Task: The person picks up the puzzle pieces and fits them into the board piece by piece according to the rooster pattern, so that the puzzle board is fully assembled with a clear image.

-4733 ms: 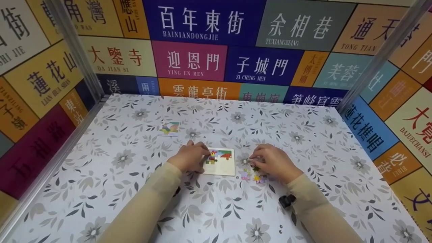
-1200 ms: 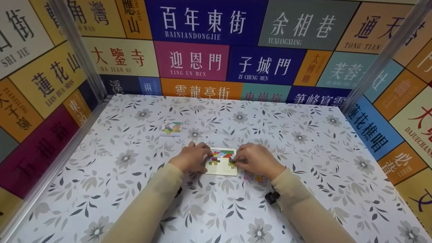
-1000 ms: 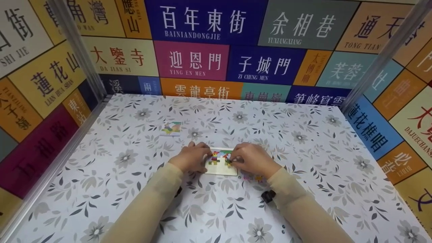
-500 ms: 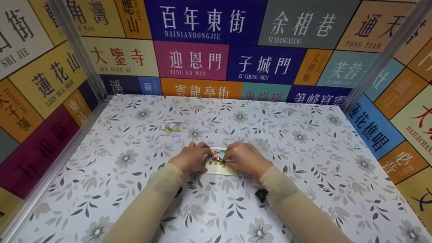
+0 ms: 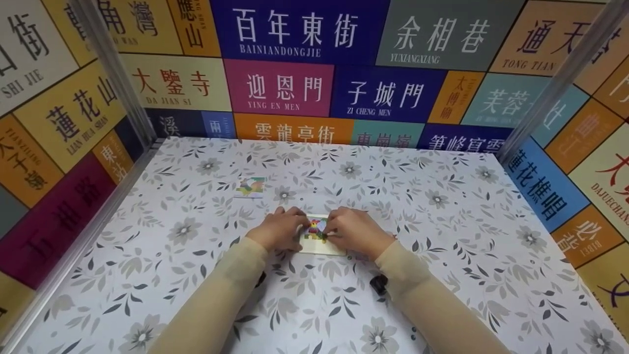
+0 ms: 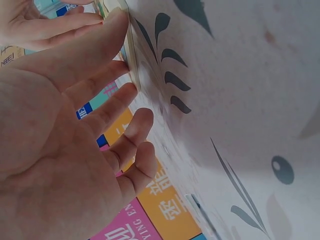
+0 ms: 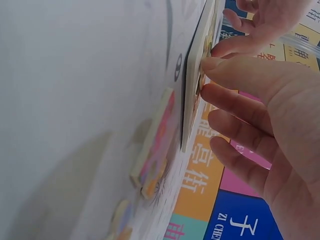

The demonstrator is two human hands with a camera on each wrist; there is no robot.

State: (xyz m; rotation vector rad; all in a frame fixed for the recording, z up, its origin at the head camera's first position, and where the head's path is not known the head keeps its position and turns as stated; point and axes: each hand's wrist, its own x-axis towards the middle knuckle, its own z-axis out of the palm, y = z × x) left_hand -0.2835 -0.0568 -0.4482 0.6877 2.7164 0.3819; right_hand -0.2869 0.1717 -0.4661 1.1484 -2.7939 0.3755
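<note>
A small cream puzzle board [image 5: 318, 244] lies flat on the flowered table, with a colourful picture partly filled in. My left hand [image 5: 276, 229] rests at the board's left edge; in the left wrist view its nearly straight fingers [image 6: 107, 75] touch the board's rim [image 6: 131, 55]. My right hand [image 5: 355, 231] covers the right half of the board. Its fingertips [image 7: 212, 64] hold a small puzzle piece [image 7: 203, 76] against the board's face [image 7: 192, 100]. The right side of the picture is hidden under this hand.
A small picture card [image 5: 249, 187] lies further back on the left. Loose puzzle pieces [image 7: 156, 145] lie just right of the board, mostly hidden by my right wrist in the head view. Walls with coloured signs [image 5: 295, 88] and metal posts enclose the table.
My right hand left the loose pieces on the right with one piece and slid left over the board. The left hand stayed at the board's left edge.
</note>
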